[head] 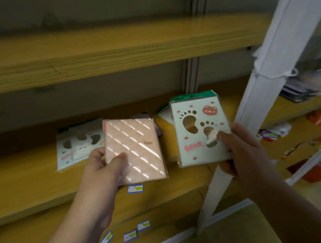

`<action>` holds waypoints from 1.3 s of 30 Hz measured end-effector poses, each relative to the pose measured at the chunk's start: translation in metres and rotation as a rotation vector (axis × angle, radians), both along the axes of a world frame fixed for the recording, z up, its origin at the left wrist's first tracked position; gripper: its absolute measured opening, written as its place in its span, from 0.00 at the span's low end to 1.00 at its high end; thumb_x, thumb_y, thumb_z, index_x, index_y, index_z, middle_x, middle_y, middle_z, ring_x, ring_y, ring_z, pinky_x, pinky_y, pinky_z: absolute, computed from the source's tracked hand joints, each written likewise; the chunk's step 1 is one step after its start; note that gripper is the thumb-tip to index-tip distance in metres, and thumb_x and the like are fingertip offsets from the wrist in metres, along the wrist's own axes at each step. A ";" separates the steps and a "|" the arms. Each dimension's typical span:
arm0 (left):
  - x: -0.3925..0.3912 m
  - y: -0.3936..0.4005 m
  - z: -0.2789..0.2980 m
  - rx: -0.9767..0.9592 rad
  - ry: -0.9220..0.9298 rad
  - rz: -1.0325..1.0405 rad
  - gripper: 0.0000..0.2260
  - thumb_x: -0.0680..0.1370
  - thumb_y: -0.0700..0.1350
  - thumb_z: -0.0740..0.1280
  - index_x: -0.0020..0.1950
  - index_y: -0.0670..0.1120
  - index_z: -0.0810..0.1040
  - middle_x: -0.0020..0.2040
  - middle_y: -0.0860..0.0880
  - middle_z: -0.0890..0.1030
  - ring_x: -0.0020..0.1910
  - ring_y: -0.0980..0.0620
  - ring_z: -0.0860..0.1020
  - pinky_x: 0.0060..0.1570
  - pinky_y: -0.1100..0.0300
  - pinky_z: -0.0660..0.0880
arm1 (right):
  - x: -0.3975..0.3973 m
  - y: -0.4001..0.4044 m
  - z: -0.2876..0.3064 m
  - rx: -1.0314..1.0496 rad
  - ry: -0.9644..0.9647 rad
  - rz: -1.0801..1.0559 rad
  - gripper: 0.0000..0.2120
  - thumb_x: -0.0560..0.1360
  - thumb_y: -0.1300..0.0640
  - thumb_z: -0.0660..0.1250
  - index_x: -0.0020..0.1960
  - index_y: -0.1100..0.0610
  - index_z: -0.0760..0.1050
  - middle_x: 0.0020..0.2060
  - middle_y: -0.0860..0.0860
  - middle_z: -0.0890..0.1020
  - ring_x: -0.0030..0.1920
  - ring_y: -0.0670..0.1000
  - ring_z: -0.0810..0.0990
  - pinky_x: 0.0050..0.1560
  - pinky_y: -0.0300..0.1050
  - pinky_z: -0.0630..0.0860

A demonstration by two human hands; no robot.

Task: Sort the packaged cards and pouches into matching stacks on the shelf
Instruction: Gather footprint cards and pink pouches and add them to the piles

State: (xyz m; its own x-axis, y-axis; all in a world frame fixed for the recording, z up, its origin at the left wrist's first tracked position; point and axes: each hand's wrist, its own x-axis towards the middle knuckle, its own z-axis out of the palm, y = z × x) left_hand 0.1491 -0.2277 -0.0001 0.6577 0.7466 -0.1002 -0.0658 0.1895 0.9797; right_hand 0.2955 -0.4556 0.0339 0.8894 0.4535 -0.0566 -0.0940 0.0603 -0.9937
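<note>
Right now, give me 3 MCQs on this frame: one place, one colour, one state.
1. Where do the other bear-print packs lie?
A. on the shelf behind the left hand
B. on the top shelf
C. on the floor

2. What colour is the quilted pack?
A. blue
B. pink
C. black

3. What is the right hand doing?
A. hanging empty
B. pointing at a price tag
C. holding a bear-print pack

Key: 1 A, they rest flat on the wooden shelf; 2 B, its glossy cover is pale pink in the left hand; 3 C, the thumb presses its front.

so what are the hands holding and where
Left hand grips the pink quilted pouch at its lower left edge; right hand holds the bear card pack at its lower right corner.
</note>
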 end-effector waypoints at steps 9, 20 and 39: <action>0.015 -0.144 0.026 0.039 -0.055 -0.060 0.17 0.67 0.47 0.70 0.56 0.50 0.79 0.49 0.44 0.87 0.44 0.44 0.87 0.35 0.57 0.81 | -0.002 -0.128 0.019 0.028 -0.015 0.240 0.10 0.76 0.49 0.60 0.48 0.41 0.80 0.35 0.58 0.82 0.26 0.48 0.74 0.21 0.39 0.68; 0.099 -0.324 0.021 -0.045 -0.011 -0.138 0.16 0.73 0.44 0.72 0.60 0.52 0.77 0.50 0.47 0.87 0.47 0.47 0.87 0.38 0.55 0.82 | 0.070 -0.310 0.016 0.068 0.050 0.137 0.11 0.79 0.49 0.61 0.56 0.47 0.79 0.33 0.56 0.81 0.25 0.48 0.74 0.22 0.41 0.70; 0.371 -0.428 0.012 -0.088 0.002 -0.397 0.15 0.77 0.44 0.70 0.62 0.54 0.73 0.48 0.49 0.88 0.42 0.47 0.87 0.31 0.54 0.81 | 0.255 -0.445 0.003 0.258 0.152 -0.272 0.13 0.74 0.51 0.66 0.54 0.52 0.84 0.47 0.59 0.85 0.32 0.50 0.79 0.26 0.40 0.75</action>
State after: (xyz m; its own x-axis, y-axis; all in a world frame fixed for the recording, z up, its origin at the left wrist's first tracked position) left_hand 0.5198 -0.6558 0.0115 0.8930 0.4228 -0.1542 0.0316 0.2828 0.9587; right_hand 0.5500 -0.9007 0.0366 0.9692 0.2192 -0.1122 -0.1852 0.3487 -0.9187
